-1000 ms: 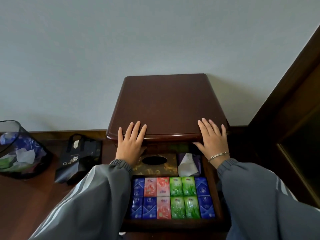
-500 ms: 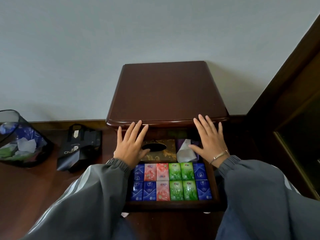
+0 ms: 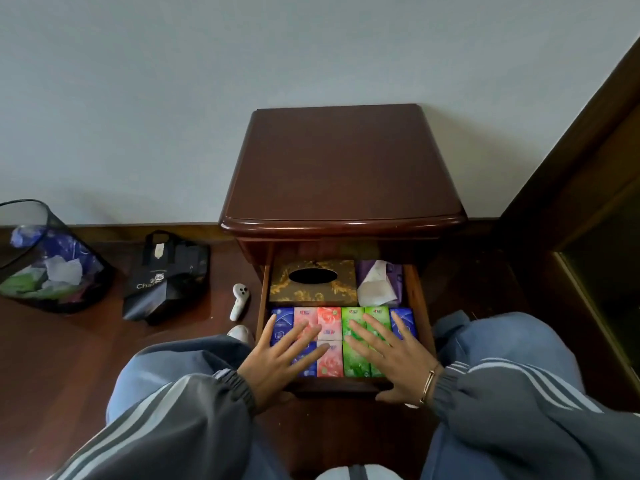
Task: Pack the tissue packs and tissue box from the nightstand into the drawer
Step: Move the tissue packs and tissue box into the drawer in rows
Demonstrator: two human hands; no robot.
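Held left hand flat, fingers straight, over tissue packs at front-left of drawer; right hand likewise, gripping nothing, at front-right. Saw tissue box at drawer's back, beyond both hands, long axis crosswise. Judged packing done, closing push due.

Left of your left hand you see a white device lying nearest, a black bag beyond it, and a mesh wastebasket farthest out.
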